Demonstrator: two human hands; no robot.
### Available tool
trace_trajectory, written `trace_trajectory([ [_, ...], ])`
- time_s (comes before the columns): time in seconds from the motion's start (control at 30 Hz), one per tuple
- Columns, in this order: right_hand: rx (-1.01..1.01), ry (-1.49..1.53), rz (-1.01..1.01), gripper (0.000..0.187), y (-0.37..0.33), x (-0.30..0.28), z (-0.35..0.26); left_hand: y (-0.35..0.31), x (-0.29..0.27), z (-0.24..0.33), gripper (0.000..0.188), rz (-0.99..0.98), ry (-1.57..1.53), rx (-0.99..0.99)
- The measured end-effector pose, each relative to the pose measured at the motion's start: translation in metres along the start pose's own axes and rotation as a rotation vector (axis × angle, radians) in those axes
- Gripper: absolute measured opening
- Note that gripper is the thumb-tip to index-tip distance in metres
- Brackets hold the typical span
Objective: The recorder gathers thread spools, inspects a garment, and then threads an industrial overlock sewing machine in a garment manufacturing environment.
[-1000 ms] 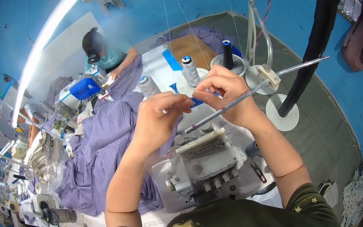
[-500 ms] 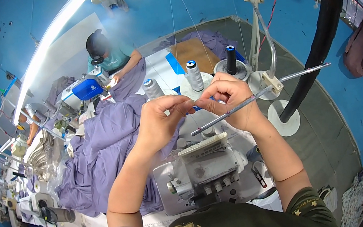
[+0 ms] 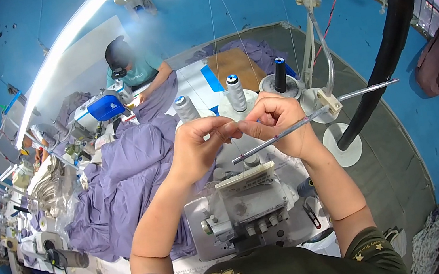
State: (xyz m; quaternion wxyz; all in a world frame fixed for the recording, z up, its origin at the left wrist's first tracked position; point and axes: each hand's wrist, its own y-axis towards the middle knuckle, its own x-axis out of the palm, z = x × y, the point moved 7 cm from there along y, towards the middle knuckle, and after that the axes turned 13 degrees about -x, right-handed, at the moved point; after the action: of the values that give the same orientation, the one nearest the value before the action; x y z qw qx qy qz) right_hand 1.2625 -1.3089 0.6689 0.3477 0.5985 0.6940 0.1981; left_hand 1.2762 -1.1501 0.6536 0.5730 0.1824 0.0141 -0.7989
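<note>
Both my hands meet fingertip to fingertip above the sewing machine. My left hand (image 3: 200,143) pinches thumb against forefinger, and my right hand (image 3: 280,121) pinches the same way against it. A fine thread, barely visible, runs at the fingertips; its ends are hidden. Just below, a metal thread-guide rod (image 3: 272,142) crosses in front of my right hand. Under my hands stands a white overlock sewing machine (image 3: 248,207) with several tension knobs. Behind my fingers are a grey thread cone (image 3: 236,94), another grey cone (image 3: 185,109) and a black cone (image 3: 280,76).
Purple fabric (image 3: 123,181) is heaped left of the machine. Small thread snips (image 3: 312,215) lie on its right. A thick black tube (image 3: 378,71) slants down at right beside a metal stand pole (image 3: 321,40). Across the table a person (image 3: 137,72) works at another sewing machine (image 3: 105,105).
My hands stay pinched together, with the fingers shifting only slightly. The whole view has moved a little. Across the table, the other person's arm has moved slightly.
</note>
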Motion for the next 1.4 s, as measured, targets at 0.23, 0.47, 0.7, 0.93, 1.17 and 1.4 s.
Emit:
trace_trajectory([
  [0.23, -0.029, -0.069, -0.002, 0.011, 0.0, -0.006, -0.002, 0.001, -0.002, -0.005, 0.019, -0.019, -0.121, -0.062],
  [0.47, -0.02, -0.099, 0.013, 0.013, 0.002, -0.006, -0.005, 0.001, -0.002, -0.005, 0.02, -0.026, -0.09, -0.073],
  [0.7, -0.031, -0.11, -0.019, 0.015, 0.002, -0.004, -0.008, 0.0, -0.001, -0.001, 0.02, -0.009, -0.019, -0.048],
  [0.93, -0.005, -0.028, -0.025, 0.016, 0.002, -0.004, -0.001, -0.001, 0.003, 0.002, 0.018, -0.045, -0.02, -0.036],
  [1.17, -0.097, -0.273, 0.094, 0.02, 0.0, -0.005, -0.013, 0.002, 0.007, -0.005, 0.018, -0.078, -0.162, -0.029],
  [1.4, -0.208, -0.36, 0.187, 0.016, -0.006, -0.002, -0.019, 0.002, 0.008, -0.008, 0.02, -0.133, -0.145, -0.065],
])
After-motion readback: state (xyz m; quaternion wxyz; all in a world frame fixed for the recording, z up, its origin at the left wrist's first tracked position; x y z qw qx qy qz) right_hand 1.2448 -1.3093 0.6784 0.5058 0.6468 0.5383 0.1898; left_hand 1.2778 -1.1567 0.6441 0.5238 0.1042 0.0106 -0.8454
